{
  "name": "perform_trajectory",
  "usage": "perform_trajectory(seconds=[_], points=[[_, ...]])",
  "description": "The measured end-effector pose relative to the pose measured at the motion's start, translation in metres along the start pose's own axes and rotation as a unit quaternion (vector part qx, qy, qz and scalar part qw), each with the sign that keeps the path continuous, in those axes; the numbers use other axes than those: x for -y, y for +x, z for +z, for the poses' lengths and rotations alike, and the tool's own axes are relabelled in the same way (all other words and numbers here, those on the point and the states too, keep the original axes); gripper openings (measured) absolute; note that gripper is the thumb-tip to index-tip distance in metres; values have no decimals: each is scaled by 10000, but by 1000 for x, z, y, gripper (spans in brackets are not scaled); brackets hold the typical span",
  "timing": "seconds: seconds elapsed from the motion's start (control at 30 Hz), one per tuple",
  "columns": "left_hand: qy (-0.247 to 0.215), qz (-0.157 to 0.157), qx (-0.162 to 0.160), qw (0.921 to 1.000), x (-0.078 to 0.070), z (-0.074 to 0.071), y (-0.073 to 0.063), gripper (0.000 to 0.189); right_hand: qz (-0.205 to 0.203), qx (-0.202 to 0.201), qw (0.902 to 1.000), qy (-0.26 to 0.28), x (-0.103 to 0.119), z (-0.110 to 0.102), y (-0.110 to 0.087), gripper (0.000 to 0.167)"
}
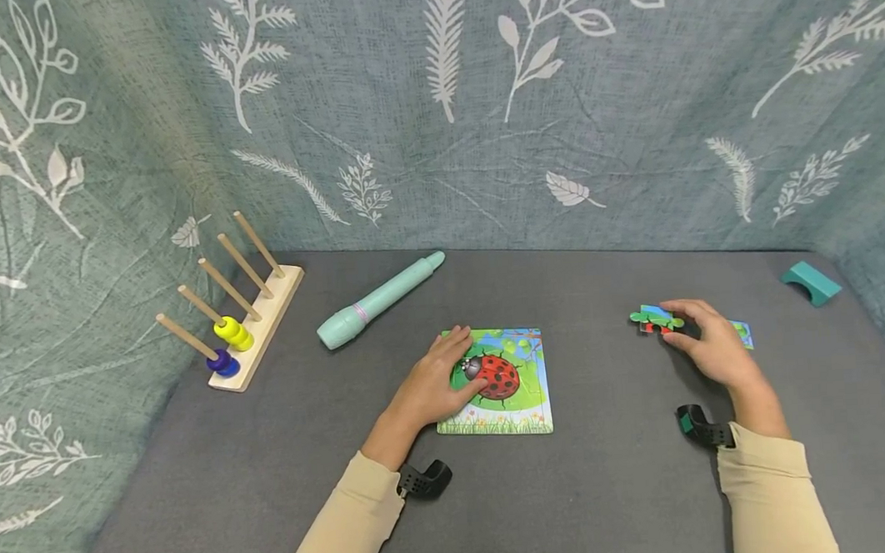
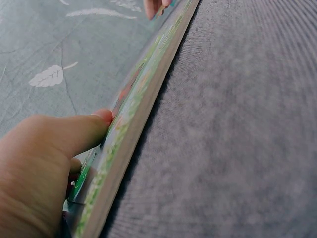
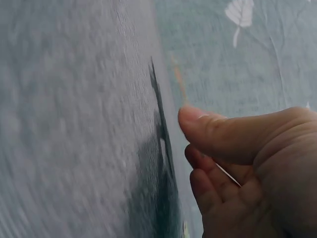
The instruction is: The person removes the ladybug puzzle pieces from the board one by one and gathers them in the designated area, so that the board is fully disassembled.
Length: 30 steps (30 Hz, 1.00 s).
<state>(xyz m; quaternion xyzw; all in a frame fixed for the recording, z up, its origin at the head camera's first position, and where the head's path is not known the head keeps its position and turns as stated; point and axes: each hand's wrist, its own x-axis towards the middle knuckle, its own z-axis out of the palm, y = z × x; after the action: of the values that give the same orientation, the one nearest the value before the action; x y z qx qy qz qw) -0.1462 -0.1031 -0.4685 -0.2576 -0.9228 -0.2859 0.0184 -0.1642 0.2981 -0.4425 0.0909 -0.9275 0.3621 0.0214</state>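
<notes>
A square ladybug puzzle [image 1: 527, 397] lies on the dark table, its edge seen low and close in the left wrist view. My left hand [image 1: 435, 381] rests on its left side, fingers spread over the picture and thumb touching near the ladybug. In the left wrist view the left thumb [image 2: 91, 130] presses on the picture surface. My right hand [image 1: 712, 350], out to the right, pinches a green, blue and red jigsaw piece [image 1: 655, 319] between thumb and fingers, above the table. Another puzzle piece [image 1: 743, 333] lies just beyond that hand, partly hidden by it.
A wooden peg stacker [image 1: 266, 340] with yellow and blue beads stands at the left. A mint-green toy microphone [image 1: 384, 299] lies behind the puzzle. The teal arch block [image 1: 811, 282] sits at the far right. Patterned cloth [image 1: 407, 178] hangs along the table's back.
</notes>
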Motion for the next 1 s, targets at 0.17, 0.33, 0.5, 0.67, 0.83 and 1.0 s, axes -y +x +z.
perform_trajectory(seconds=[0.17,0.33,0.5,0.67,0.83,1.0], points=[[-8,-16,23,10000,0,-1,1,65,260,-5,9995,-190,-7,-4,-1,43],[14,-61,73,10000,1,-1,2,66,418,41,9983,-402,-9,-5,-3,43],[-44,-77,83,9999,0,-2,2,65,425,129,9974,-560,-10,-5,-4,43],[-45,-101,110,9999,0,-2,2,65,410,123,9973,-600,-10,-5,-3,44],[-77,-118,101,9999,0,-2,2,65,329,79,9978,-575,-11,-6,-3,46],[-97,-104,98,9998,1,0,2,65,452,47,9985,-301,-9,-7,-3,50]])
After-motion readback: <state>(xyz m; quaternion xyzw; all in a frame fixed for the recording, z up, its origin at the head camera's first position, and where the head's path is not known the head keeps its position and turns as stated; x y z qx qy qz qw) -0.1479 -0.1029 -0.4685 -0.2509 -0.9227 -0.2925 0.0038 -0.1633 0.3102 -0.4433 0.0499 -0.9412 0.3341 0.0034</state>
